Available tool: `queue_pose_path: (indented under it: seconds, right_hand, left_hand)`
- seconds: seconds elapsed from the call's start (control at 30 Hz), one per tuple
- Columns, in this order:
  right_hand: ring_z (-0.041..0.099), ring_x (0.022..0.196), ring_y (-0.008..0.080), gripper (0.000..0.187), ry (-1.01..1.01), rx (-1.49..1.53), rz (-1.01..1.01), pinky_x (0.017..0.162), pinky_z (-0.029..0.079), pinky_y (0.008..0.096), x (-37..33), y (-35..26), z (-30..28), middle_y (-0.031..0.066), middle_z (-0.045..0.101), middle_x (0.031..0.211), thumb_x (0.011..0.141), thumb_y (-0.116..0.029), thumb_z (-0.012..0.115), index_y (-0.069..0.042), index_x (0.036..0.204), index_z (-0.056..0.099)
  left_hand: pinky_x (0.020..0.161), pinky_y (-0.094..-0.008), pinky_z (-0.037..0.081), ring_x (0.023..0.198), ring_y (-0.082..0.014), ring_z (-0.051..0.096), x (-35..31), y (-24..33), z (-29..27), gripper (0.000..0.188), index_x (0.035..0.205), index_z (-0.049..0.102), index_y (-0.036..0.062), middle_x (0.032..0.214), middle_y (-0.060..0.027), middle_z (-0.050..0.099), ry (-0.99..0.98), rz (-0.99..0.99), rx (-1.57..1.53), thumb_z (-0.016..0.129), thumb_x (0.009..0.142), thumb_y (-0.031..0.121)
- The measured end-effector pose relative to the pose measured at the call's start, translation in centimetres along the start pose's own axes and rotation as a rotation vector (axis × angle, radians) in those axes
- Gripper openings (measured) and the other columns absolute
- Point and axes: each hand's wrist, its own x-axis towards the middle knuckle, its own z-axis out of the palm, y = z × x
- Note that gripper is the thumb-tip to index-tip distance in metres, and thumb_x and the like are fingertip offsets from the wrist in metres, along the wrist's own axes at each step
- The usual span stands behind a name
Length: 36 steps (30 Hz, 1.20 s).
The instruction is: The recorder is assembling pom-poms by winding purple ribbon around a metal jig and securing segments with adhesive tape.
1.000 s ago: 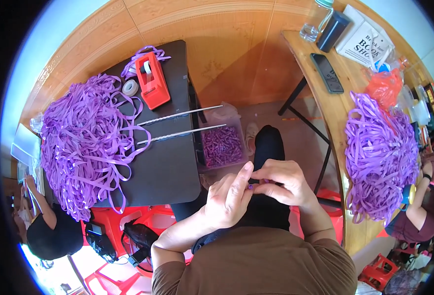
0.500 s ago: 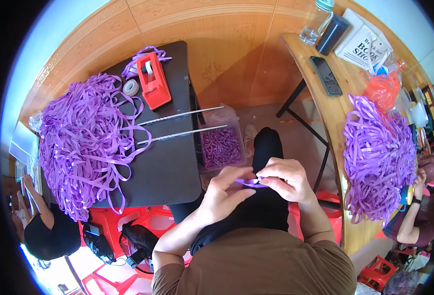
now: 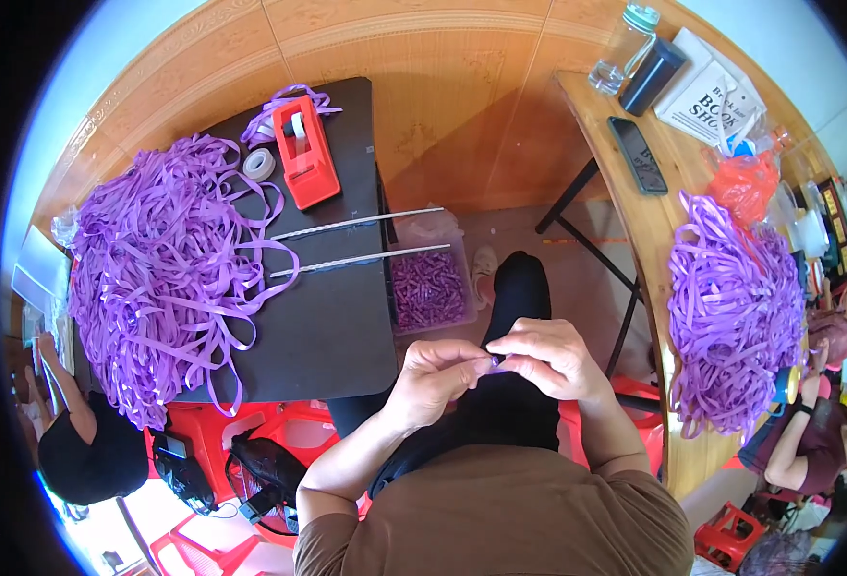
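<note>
Above my lap, my left hand and my right hand meet fingertip to fingertip, both closed in a pinch. Between them shows a small bit of purple ribbon, mostly hidden by the fingers. Left of my hands, a large tangled heap of purple ribbons covers much of a black table. Below the table's right edge, a clear plastic bin holds many small purple pieces. A second heap of purple ribbons lies on the wooden table to my right.
Two thin twisted rods jut past the black table's right edge. Behind them are a red tape dispenser and a tape roll. The wooden table bears a phone, a bottle and a dark tumbler. People sit at both sides.
My left fingers have moved in to meet the right ones and now pinch. The purple ribbon, which showed as a short strip between the hands, is now mostly covered.
</note>
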Motion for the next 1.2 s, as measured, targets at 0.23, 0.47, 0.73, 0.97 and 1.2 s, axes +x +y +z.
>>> queue_pose_path:
  seconds: [0.23, 0.47, 0.73, 0.97, 1.2]
  right_hand:
    - [0.065, 0.071, 0.0281, 0.030, -0.140, 0.236, 0.195, 0.060, 0.049, 0.0352, -0.8, -0.9, -0.3, 0.0127, 0.064, 0.084, 0.078, 0.008, 0.060, -0.001, 0.107, 0.054]
    - [0.064, 0.066, 0.0287, 0.026, -0.202, 0.107, 0.126, 0.056, 0.049, 0.0363, -0.4, -0.5, 0.2, 0.0114, 0.064, 0.078, 0.076, 0.006, 0.062, -0.003, 0.100, 0.056]
    - [0.062, 0.064, 0.0291, 0.026, -0.333, -0.009, 0.063, 0.052, 0.045, 0.0375, 0.2, -1.0, 0.2, 0.0095, 0.064, 0.075, 0.076, 0.002, 0.066, -0.006, 0.099, 0.057]
    - [0.061, 0.060, 0.0288, 0.025, -0.488, -0.038, 0.053, 0.051, 0.045, 0.0366, 0.4, -1.1, 0.3, 0.0074, 0.063, 0.072, 0.078, -0.001, 0.065, -0.007, 0.100, 0.053]
    - [0.060, 0.063, 0.0334, 0.016, -0.710, -0.004, 0.149, 0.052, 0.041, 0.0399, 1.3, -1.7, 0.1, 0.0125, 0.061, 0.071, 0.086, -0.007, 0.054, -0.006, 0.101, 0.048]
  left_hand:
    - [0.044, -0.0175, 0.029, 0.051, -0.0004, 0.041, -0.9, 0.1, -0.1, 0.011, 0.089, 0.068, 0.0017, 0.064, 0.0035, 0.054, 0.074, 0.085, 0.228, 0.060, 0.090, 0.009]
    - [0.055, -0.0205, 0.040, 0.063, -0.0049, 0.050, -1.2, 0.6, -0.2, 0.009, 0.089, 0.066, -0.0024, 0.072, -0.0008, 0.058, -0.013, 0.168, 0.408, 0.061, 0.089, 0.005]
    - [0.057, -0.0221, 0.040, 0.065, -0.0057, 0.051, -1.5, 0.7, -0.3, 0.006, 0.089, 0.065, -0.0026, 0.073, -0.0023, 0.059, -0.036, 0.124, 0.436, 0.061, 0.087, 0.001]
    - [0.058, -0.0248, 0.043, 0.064, -0.0094, 0.056, -1.5, 0.9, -0.6, 0.008, 0.079, 0.062, -0.0054, 0.069, -0.0054, 0.059, -0.131, 0.131, 0.553, 0.061, 0.085, 0.000]
    - [0.057, -0.0271, 0.041, 0.062, -0.0114, 0.053, -1.6, 0.2, -1.1, 0.005, 0.080, 0.063, -0.0035, 0.065, -0.0063, 0.057, -0.167, 0.159, 0.574, 0.063, 0.083, 0.001]
